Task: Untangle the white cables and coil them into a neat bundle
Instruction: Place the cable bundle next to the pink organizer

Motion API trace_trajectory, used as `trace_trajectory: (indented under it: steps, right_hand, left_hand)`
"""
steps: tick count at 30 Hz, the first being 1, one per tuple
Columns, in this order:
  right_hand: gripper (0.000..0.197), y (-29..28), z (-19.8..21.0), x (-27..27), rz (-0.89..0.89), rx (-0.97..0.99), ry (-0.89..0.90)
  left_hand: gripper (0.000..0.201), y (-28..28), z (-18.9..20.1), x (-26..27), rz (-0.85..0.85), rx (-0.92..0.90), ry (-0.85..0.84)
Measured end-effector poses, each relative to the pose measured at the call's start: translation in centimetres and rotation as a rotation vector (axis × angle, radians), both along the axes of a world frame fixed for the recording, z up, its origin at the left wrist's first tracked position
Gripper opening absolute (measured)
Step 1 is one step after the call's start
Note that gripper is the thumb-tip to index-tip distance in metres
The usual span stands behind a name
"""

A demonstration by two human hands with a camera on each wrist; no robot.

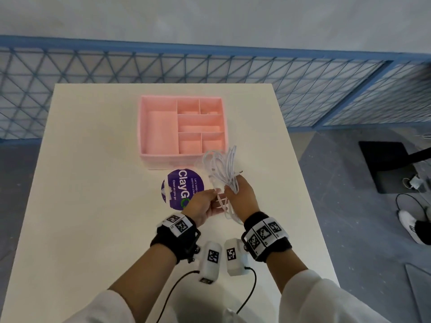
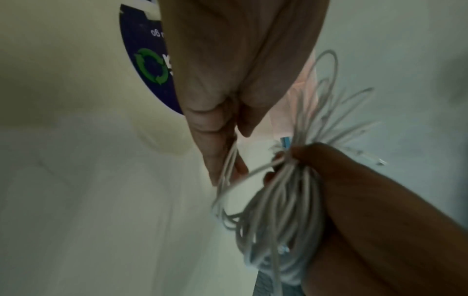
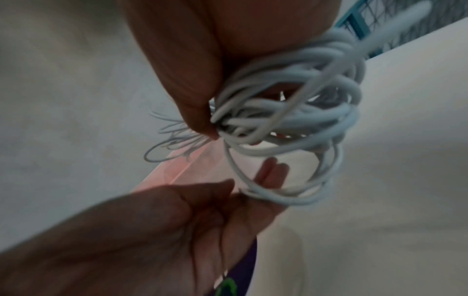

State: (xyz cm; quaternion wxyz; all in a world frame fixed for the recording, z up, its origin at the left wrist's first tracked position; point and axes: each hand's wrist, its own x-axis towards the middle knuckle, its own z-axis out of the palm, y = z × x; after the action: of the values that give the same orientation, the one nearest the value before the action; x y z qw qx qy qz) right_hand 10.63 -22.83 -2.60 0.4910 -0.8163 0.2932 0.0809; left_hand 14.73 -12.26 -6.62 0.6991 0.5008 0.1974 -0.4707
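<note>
A bunch of thin white cables [image 1: 221, 169] is held up above the white table [image 1: 93, 183]. My right hand [image 1: 238, 194] grips the bunch at its middle, so loops fan out above the fist and hang below it [image 3: 291, 124]. My left hand [image 1: 203, 203] is just left of it and pinches a few strands [image 2: 229, 166] that run across to the bundle [image 2: 278, 210]. A plug end sticks out near the right thumb [image 1: 241, 171]. Both hands hover in front of the pink box.
A pink divided organiser box [image 1: 183, 129] sits on the table behind the hands. A round purple sticker [image 1: 180, 190] lies under the left hand. A blue mesh fence [image 1: 210, 64] runs behind the table. To the right are a black stand base [image 1: 391, 166] and someone's shoe [image 1: 410, 226].
</note>
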Motion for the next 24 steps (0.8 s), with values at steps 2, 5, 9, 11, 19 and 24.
trace_trajectory:
  steps: [2, 5, 9, 11, 19, 24]
  right_hand:
    - [0.033, 0.7, -0.6, -0.6, 0.047, -0.006, 0.034]
    - [0.038, 1.4, -0.4, -0.9, 0.081, -0.014, 0.006]
    - [0.035, 1.3, 0.3, -0.9, 0.057, 0.086, -0.055]
    - [0.033, 1.1, 0.6, -0.9, 0.045, 0.137, -0.084]
    - [0.036, 0.7, -0.1, -0.5, 0.037, -0.013, -0.131]
    - [0.049, -0.7, -1.0, 0.3, 0.085, -0.245, -0.111]
  left_hand:
    - [0.025, -0.2, 0.5, -0.9, -0.023, 0.046, -0.151]
    - [0.032, 0.2, 1.2, -2.4, -0.044, 0.108, -0.314]
    - [0.039, 1.6, 1.6, -3.7, -0.090, 0.087, -0.443]
    - [0.032, 2.3, 1.8, -3.1, -0.155, 0.128, -0.628]
    - [0.013, 4.6, 0.0, 4.9, -0.092, 0.243, -0.227]
    - [0.032, 4.7, -1.3, 8.3, 0.212, 0.042, -0.057]
